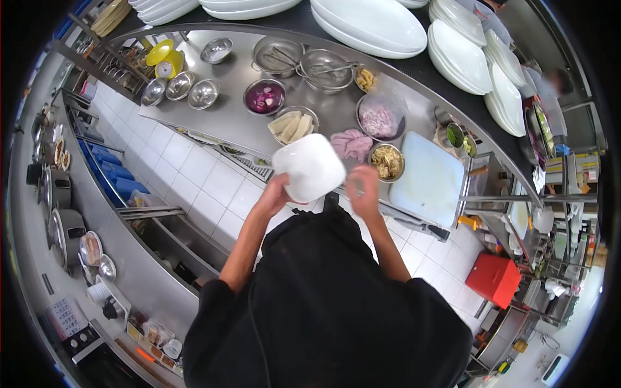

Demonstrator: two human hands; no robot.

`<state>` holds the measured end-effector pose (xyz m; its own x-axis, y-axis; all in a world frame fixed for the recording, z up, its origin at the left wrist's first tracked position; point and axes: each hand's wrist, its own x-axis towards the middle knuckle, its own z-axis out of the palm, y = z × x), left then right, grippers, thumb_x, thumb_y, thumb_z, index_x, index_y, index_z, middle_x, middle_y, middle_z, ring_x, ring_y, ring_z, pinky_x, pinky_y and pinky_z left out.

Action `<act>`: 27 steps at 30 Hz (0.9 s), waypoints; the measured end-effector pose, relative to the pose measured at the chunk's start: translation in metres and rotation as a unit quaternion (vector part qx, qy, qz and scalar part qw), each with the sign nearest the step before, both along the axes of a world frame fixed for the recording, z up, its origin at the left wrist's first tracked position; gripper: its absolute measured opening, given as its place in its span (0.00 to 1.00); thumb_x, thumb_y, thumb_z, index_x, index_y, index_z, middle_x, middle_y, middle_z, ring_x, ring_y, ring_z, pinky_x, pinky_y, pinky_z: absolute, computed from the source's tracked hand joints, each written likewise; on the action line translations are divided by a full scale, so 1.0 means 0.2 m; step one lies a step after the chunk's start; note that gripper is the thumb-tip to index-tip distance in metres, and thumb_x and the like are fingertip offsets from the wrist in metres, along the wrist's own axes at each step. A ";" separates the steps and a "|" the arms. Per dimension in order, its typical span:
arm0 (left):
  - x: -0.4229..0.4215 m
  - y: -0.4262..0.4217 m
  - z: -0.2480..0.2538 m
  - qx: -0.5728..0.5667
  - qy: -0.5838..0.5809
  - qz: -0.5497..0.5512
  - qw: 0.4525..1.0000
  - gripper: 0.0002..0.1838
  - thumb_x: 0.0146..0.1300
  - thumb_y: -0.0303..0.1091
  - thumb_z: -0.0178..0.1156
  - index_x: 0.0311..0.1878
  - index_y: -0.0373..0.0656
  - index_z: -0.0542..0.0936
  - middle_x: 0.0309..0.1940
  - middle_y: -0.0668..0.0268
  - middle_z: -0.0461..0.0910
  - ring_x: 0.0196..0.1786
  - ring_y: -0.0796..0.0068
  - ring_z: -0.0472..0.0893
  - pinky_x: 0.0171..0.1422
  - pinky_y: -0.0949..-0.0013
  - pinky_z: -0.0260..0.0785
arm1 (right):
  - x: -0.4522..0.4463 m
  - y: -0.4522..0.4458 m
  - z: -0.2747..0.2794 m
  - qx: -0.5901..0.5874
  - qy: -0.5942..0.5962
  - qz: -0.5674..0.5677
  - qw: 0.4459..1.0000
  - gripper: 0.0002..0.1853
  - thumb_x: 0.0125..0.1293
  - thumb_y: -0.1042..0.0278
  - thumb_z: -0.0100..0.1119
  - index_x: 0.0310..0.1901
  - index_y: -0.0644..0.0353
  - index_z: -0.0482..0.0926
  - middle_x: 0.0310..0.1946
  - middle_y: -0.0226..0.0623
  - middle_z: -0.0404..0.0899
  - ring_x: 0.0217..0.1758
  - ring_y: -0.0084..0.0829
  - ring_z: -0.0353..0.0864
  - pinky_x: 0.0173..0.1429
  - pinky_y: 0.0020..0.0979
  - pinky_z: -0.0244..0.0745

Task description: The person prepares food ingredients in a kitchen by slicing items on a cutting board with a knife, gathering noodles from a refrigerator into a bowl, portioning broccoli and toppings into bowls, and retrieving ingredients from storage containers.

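My left hand grips a white square bowl by its left rim, in front of my body. The bowl is tilted toward me, with nothing visible inside it. Close beside the bowl's right edge is my right hand, its fingers curled together; whether anything is between them is hidden. Just beyond my hands on the steel counter are a folded pink cloth, a metal bowl of shredded brownish food and a bowl of pale cut slabs.
A pale cutting board lies to the right. Farther back are a bowl of purple onions, strainers, empty metal bowls and a yellow scale. White oval plates line the shelf above. A red box stands lower right.
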<state>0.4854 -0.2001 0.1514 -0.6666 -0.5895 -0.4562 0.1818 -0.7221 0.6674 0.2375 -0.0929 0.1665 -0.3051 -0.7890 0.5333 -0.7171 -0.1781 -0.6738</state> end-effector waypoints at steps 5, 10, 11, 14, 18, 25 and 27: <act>0.40 0.19 -0.15 0.013 -0.073 0.202 0.977 0.31 0.58 0.35 0.48 0.65 0.30 0.65 0.56 0.49 0.74 0.54 0.50 0.79 0.52 0.39 0.76 | -0.51 0.15 -0.78 0.081 -0.669 -0.294 0.678 0.23 0.67 0.59 0.63 0.58 0.56 0.68 0.48 0.37 0.73 0.50 0.35 0.78 0.54 0.38 0.76; 0.73 0.45 -0.20 0.078 -0.113 0.339 0.931 0.34 0.54 0.34 0.48 0.66 0.31 0.63 0.59 0.50 0.72 0.58 0.48 0.77 0.54 0.37 0.74 | -0.76 0.12 -1.22 0.103 -0.748 -0.187 0.629 0.22 0.69 0.59 0.60 0.58 0.62 0.69 0.49 0.42 0.77 0.49 0.36 0.81 0.49 0.31 0.82; 0.77 0.50 -0.21 0.088 -0.119 0.361 0.921 0.34 0.54 0.33 0.47 0.66 0.30 0.63 0.59 0.49 0.72 0.58 0.48 0.78 0.51 0.38 0.76 | -0.76 0.09 -1.25 0.100 -0.713 -0.214 0.660 0.22 0.69 0.59 0.60 0.58 0.62 0.69 0.48 0.41 0.79 0.47 0.35 0.82 0.47 0.30 0.83; 0.90 0.64 -0.25 0.101 -0.133 0.407 0.898 0.34 0.53 0.32 0.47 0.66 0.29 0.62 0.60 0.48 0.72 0.57 0.48 0.79 0.49 0.39 0.79 | -0.66 0.04 -1.20 0.088 -0.679 -0.275 0.675 0.21 0.68 0.61 0.60 0.58 0.61 0.72 0.45 0.39 0.81 0.43 0.32 0.83 0.41 0.25 0.82; 0.95 0.84 -0.28 0.132 -0.130 0.474 0.861 0.36 0.52 0.32 0.48 0.67 0.30 0.61 0.60 0.48 0.72 0.56 0.48 0.80 0.47 0.42 0.81 | -0.40 0.05 -0.99 0.163 -0.640 -0.216 0.719 0.18 0.67 0.61 0.63 0.54 0.60 0.75 0.40 0.36 0.81 0.38 0.29 0.82 0.36 0.25 0.78; 0.90 0.91 -0.30 0.140 -0.118 0.484 0.856 0.35 0.52 0.33 0.49 0.67 0.31 0.62 0.59 0.50 0.73 0.55 0.50 0.81 0.48 0.44 0.81 | 0.04 -0.58 -0.69 0.306 -0.505 -0.014 0.807 0.17 0.69 0.61 0.61 0.51 0.65 0.75 0.39 0.39 0.83 0.33 0.29 0.84 0.32 0.26 0.80; 0.88 0.90 -0.29 0.147 -0.111 0.472 0.862 0.35 0.52 0.33 0.49 0.67 0.32 0.62 0.59 0.51 0.73 0.55 0.50 0.81 0.49 0.43 0.81 | 0.11 -0.74 -0.67 0.318 -0.494 0.011 0.809 0.16 0.70 0.63 0.59 0.50 0.67 0.74 0.40 0.42 0.83 0.34 0.30 0.85 0.33 0.26 0.82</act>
